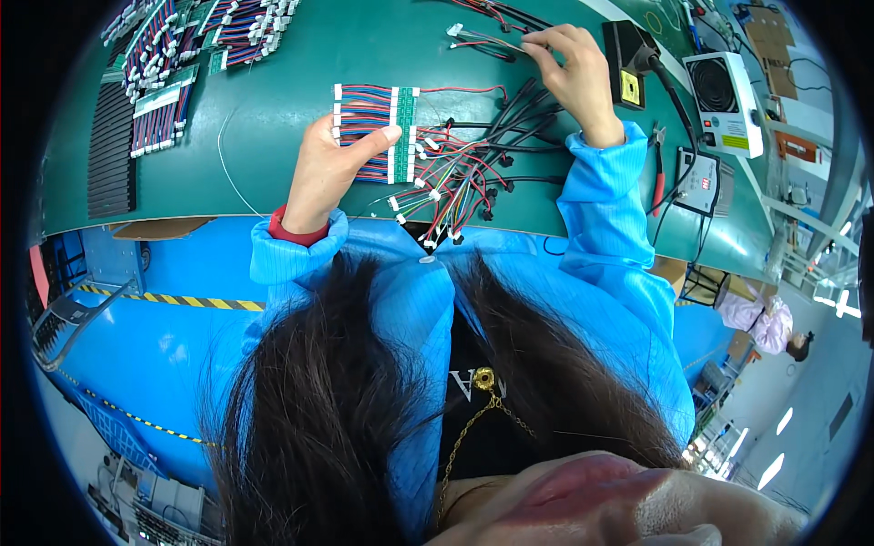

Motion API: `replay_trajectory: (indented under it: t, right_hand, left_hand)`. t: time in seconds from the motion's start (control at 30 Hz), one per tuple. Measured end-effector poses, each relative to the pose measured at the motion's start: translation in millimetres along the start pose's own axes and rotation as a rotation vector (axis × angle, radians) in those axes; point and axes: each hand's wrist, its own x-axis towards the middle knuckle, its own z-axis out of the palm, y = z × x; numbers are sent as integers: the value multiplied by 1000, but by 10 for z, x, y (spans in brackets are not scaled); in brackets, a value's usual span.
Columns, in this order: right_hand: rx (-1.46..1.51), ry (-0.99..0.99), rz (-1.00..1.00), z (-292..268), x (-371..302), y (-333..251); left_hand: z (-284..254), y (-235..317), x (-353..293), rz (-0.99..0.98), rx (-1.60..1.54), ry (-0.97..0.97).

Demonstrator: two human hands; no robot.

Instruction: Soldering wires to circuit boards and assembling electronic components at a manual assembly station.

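Observation:
My left hand (326,168) is closed on a green circuit-board panel (401,166), with the thumb lying across its face. Rows of red, blue and black wires with white plugs run off the panel's left side. Along its right side, thin wires lead to black cables (523,146) spread on the green table (264,100). Farther off, my right hand (575,77) pinches a wired cable (492,38) between thumb and fingers. White connectors hang at that cable's left end. Beyond it, more black and red cables partly leave the view.
Finished-looking wire bundles (164,55) pile up at the far left beside a black ribbed tray (111,150). To the right stand a soldering iron holder (626,77), red-handled pliers (658,173), a soldering station (699,182) and a white fan unit (722,105). Another person (769,320) sits far right.

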Motion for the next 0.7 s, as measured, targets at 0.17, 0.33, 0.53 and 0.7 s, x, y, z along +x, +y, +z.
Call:
replay_trajectory:
  t: [0.17, 0.33, 0.53, 0.7]
  right_hand:
    - [98, 30, -9, 53, 189, -397]
    - [68, 12, 11, 184, 278, -416]
    - [106, -21, 7, 115, 394, -576]
    - [136, 7, 87, 179, 397, -483]
  left_hand:
    - [5, 16, 14, 5, -6, -8]
    - [14, 30, -6, 10, -9, 6]
    - [20, 46, -6, 24, -6, 7]
    - [18, 39, 6, 2, -6, 7]
